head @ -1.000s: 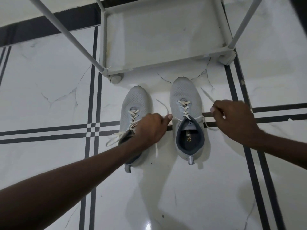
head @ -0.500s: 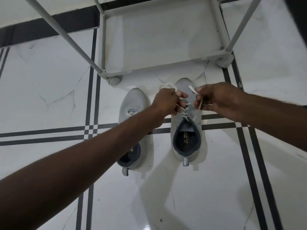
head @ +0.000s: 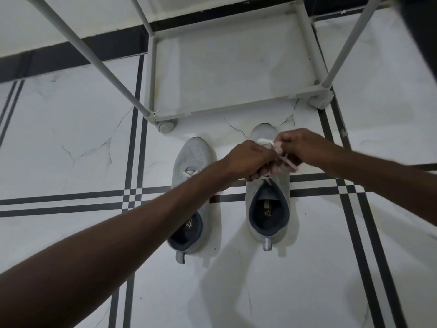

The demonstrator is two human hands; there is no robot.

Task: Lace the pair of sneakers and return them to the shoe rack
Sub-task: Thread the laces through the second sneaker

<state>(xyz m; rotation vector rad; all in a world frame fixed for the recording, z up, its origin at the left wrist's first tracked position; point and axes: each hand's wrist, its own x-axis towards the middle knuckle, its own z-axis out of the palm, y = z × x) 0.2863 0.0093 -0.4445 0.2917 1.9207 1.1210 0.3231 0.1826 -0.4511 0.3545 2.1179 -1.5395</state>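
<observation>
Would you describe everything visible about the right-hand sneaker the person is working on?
The right sneaker is light grey knit-looking fabric with a dark lining, a printed insole and a small grey heel tab. It stands upright on the white tiled floor, toe toward the shoe rack. The left hand and right hand hold its cream lace above the tongue, hiding the eyelets.
</observation>
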